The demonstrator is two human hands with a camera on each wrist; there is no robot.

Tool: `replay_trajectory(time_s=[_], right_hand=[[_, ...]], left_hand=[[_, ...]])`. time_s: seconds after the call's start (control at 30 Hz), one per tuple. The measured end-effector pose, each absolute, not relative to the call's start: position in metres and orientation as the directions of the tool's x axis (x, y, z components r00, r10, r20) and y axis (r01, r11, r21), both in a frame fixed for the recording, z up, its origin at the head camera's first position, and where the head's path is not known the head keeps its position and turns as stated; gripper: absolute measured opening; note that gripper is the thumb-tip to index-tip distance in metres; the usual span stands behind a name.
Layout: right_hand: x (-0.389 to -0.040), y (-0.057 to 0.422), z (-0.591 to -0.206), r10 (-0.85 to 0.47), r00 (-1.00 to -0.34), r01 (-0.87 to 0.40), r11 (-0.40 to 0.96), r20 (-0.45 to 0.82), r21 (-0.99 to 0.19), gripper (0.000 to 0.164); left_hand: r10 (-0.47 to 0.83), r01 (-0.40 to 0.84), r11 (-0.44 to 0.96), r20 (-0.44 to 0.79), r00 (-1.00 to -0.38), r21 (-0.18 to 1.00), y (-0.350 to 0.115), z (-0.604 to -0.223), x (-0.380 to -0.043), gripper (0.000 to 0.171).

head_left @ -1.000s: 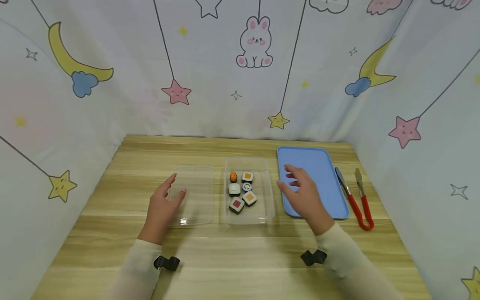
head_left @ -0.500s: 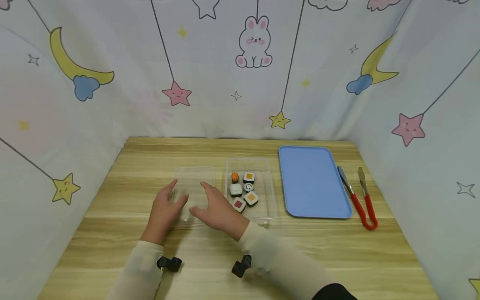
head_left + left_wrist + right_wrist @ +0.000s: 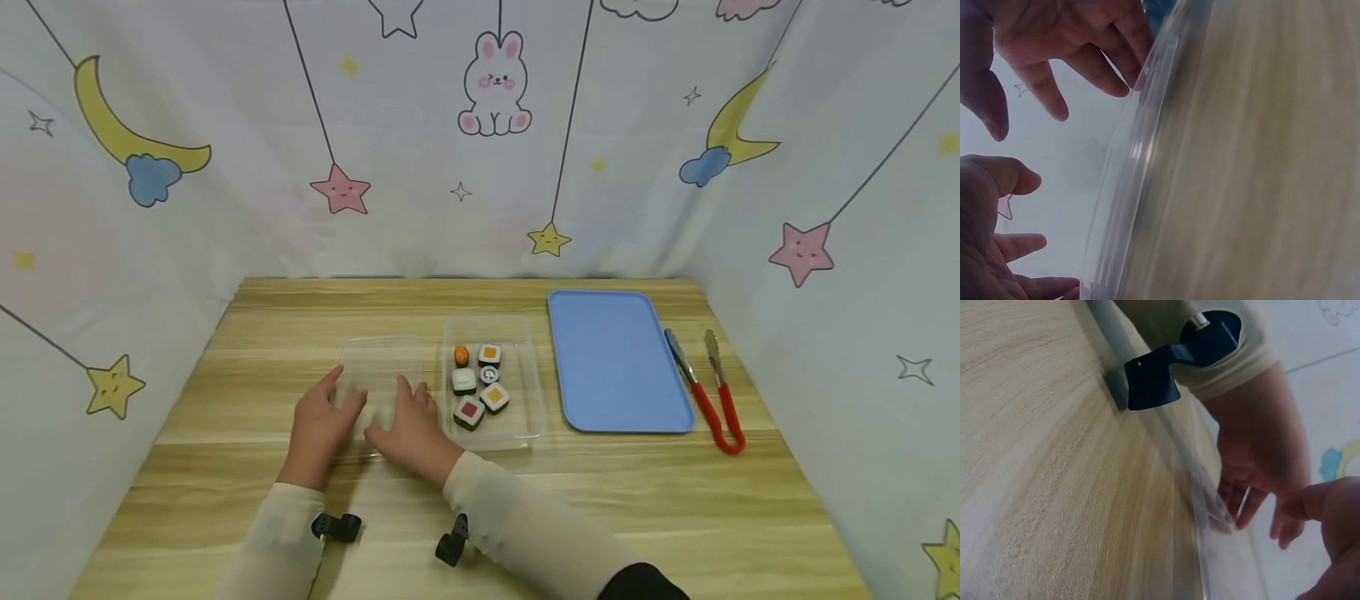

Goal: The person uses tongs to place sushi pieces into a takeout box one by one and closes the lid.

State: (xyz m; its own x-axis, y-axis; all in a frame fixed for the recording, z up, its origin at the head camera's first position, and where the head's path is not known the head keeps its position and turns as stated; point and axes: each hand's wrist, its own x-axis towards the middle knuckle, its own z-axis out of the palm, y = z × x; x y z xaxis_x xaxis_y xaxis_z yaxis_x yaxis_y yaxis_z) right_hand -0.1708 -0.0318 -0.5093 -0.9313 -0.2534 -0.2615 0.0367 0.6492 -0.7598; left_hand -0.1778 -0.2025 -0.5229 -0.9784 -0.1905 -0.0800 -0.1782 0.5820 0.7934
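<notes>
Two bare hands at a wood-grain tabletop (image 3: 765,517). The left hand (image 3: 318,429) stands at the left side of a shallow, clear plastic rectangular piece (image 3: 382,362), its thumb and forefinger parted in a wide gap; the right hand (image 3: 411,433) stands at the near right part of the same piece, thumb set apart from the fingers. Neither hand holds anything between its fingers. Both wrist views show fingertips close to the clear rim, though whether they touch it cannot be told. Just right of this piece lies a clear plastic rectangular container (image 3: 525,383) with six sushi-like pieces (image 3: 468,412) inside; beyond it, a blue rectangular tray (image 3: 621,362) and metal tongs with red handles (image 3: 723,421).

Compared with one second earlier, the right hand has passed leftward from over the tray to the clear piece; compared with half a second earlier, it sits slightly nearer the left hand. The left hand keeps its place and spread. Container, tray and tongs lie as before.
</notes>
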Motion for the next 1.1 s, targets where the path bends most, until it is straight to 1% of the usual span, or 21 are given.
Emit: replay_trajectory(time_s=[0.2,0.47,0.77,0.93,1.1], right_hand=[[-0.171,-0.033,-0.509,-0.25,-0.938,0.026,0.638,-0.239,-0.769,0.091],[-0.173,-0.028,-0.496,-0.274,-0.949,-0.033,0.579,-0.157,-0.814,0.091],[-0.173,-0.015,-0.471,-0.309,-0.939,-0.033,0.52,-0.152,-0.853,0.093],[-0.175,-0.008,-0.461,-0.32,-0.944,-0.083,0.465,-0.079,-0.881,0.09],[-0.181,-0.003,-0.454,-0.288,-0.958,-0.116,0.4,-0.004,-0.909,0.086]], left_hand=[[-0.235,-0.225,0.549,-0.109,-0.966,0.805,-0.202,-0.517,-0.177,0.068],[-0.289,-0.261,0.484,-0.129,-0.949,0.836,-0.209,-0.504,-0.178,0.065],[-0.295,-0.218,0.478,-0.079,-0.952,0.851,-0.207,-0.483,-0.174,0.069],[-0.294,-0.204,0.493,-0.059,-0.954,0.846,-0.204,-0.473,-0.174,0.069],[-0.328,-0.199,0.468,-0.04,-0.944,0.861,-0.202,-0.466,-0.174,0.067]])
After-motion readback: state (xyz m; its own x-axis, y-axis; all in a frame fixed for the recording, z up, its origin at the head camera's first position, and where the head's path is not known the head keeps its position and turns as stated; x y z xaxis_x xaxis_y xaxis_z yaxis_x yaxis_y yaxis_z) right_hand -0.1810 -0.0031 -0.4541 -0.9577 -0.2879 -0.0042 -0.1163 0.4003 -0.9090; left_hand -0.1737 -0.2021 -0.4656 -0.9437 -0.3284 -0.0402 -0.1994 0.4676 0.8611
